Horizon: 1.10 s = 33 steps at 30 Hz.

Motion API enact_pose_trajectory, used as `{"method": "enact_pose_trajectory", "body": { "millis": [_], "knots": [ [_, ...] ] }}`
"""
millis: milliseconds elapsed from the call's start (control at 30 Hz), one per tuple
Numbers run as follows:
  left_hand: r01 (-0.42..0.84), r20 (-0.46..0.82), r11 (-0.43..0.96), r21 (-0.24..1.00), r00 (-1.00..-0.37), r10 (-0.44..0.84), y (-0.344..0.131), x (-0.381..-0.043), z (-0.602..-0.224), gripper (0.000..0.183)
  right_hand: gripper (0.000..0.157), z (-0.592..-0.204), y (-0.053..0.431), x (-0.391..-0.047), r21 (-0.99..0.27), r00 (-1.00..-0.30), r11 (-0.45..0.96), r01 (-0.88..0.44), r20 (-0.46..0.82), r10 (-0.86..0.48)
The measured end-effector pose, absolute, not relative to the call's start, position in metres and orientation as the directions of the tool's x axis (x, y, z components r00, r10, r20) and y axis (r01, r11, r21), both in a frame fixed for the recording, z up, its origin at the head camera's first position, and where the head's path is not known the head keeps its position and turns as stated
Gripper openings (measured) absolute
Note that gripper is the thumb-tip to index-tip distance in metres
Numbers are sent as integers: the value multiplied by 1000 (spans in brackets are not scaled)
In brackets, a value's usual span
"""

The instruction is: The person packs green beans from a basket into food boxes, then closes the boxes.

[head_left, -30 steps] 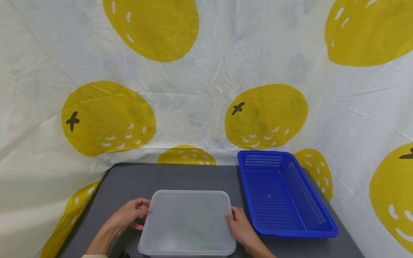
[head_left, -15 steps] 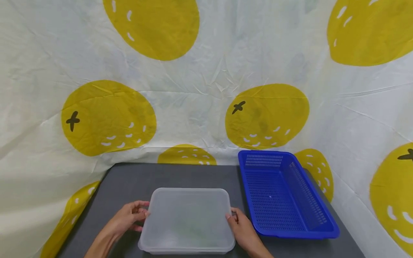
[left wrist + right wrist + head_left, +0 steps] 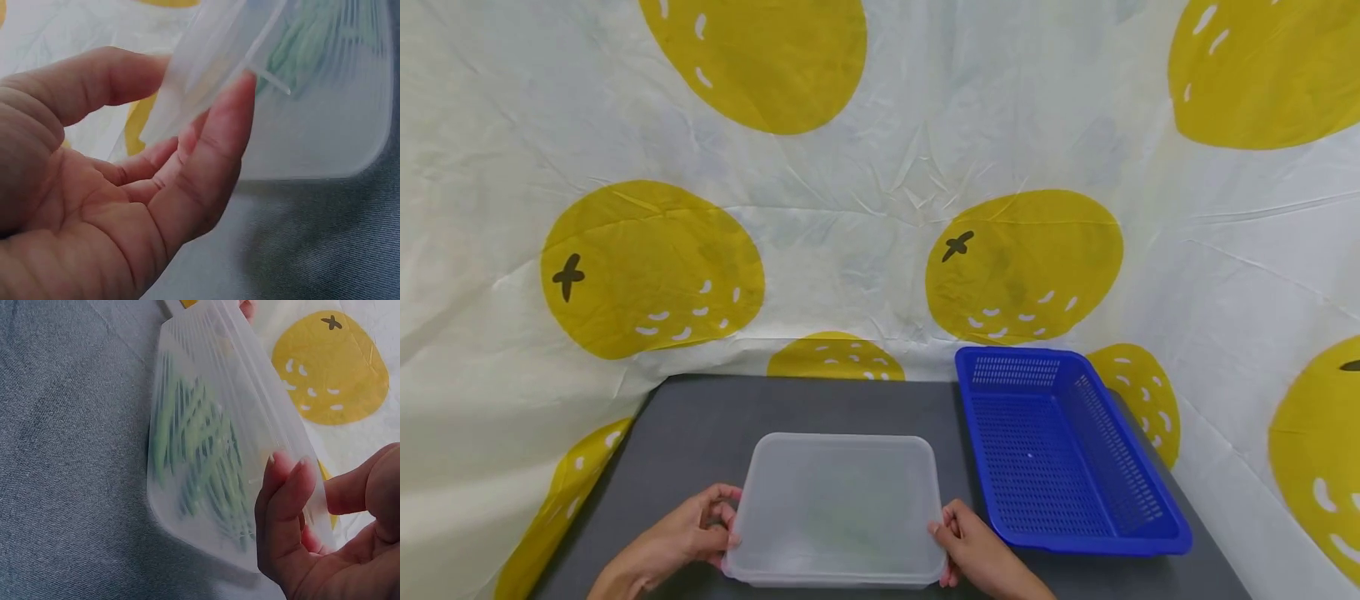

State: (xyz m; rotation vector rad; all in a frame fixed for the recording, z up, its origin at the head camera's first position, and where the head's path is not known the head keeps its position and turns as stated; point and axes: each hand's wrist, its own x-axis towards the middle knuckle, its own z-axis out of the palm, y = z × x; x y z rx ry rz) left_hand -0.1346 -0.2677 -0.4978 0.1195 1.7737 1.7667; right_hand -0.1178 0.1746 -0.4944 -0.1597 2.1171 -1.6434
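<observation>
A translucent plastic food container with a flat frosted lid (image 3: 842, 500) sits in front of me on the dark table. Through its ribbed wall in the right wrist view, long thin green pieces (image 3: 200, 437) resembling green beans show inside. My left hand (image 3: 688, 533) pinches the lid's left rim near the front corner. In the left wrist view its thumb lies on top and the fingers curl beneath the rim. On the opposite side my right hand (image 3: 981, 550) pinches the rim near the front right corner, thumb above and fingers below.
A blue perforated plastic basket (image 3: 1045, 467) stands on the dark grey table (image 3: 700, 417) to the right, close to my right hand. White cloth (image 3: 835, 283) printed with yellow fruit hangs behind the table and along its sides.
Both hands have slid along the rim toward the near corners of the lid. The right fingers now curl under the edge. The basket stays where it was.
</observation>
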Motion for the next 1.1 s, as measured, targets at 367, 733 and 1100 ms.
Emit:
{"method": "enact_pose_trajectory", "body": {
  "millis": [367,733,1100],
  "knots": [
    [-369,-387,136,919,-788,480,-272,-130,-498,70,37,-493,178,-114,-924,-850,240,299,-372,-373],
    [-385,-397,127,914,-787,472,-274,-130,-498,69,37,-491,177,-115,-921,-843,182,343,-388,-372],
    [-253,-342,300,920,-891,299,-256,-134,-489,76,60,-481,170,-113,-860,-923,497,120,-282,-264]
  ]
}}
